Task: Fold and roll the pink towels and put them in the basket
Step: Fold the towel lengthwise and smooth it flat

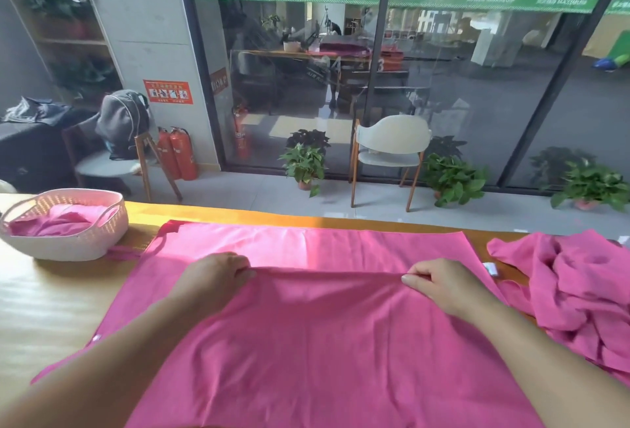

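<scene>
Two hands pinch one edge of the towel (306, 325) that lies flat on the table (51, 308): the left hand (214, 274) and the right hand (439, 286) each press thumb against fingers on the raised hem. To fold well, I think both hands should carry the edge forward evenly, keep it tight between them, and lay it on the far hem. The basket (68, 243) stands at the far left and has pink cloth inside; whether it is rolled is hard to see. More towels (579, 291) lie crumpled at the right, partly cut off. The near hem is outside the picture.
</scene>
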Available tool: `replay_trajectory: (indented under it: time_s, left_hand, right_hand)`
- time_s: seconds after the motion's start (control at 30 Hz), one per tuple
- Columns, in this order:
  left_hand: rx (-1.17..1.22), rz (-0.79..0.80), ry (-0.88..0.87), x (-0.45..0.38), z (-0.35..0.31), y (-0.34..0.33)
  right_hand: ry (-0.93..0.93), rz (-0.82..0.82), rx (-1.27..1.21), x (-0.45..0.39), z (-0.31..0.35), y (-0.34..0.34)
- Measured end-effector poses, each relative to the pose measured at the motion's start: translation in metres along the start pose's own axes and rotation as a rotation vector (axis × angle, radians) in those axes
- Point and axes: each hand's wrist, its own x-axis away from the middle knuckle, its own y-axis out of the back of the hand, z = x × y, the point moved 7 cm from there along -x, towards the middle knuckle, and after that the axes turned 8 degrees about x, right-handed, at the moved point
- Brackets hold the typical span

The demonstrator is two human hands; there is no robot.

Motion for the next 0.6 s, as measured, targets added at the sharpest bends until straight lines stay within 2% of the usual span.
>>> replay_trajectory:
  time_s: [0.17, 0.33, 0.47, 0.6]
  left_hand:
    - [-0.037, 0.018, -0.024, -0.102, 0.018, 0.001]
    - [-0.013, 0.039, 0.088, -0.189, 0.047, -0.054]
    - [0.049, 0.021, 0.078, -0.205, 0.067, -0.106]
    - [0.061, -0.102, -0.081, -0.210, 0.070, -0.116]
  right_hand:
    - [0.004, -0.062, -0.003, -0.092, -0.003, 0.020]
    - [-0.054, -0.094, 0.106, -0.196, -0.015, -0.003]
    - [-0.140, -0.062, 0.097, -0.231, -0.039, -0.053]
    - [-0.122, -0.137, 0.138, -0.242, -0.056, -0.067]
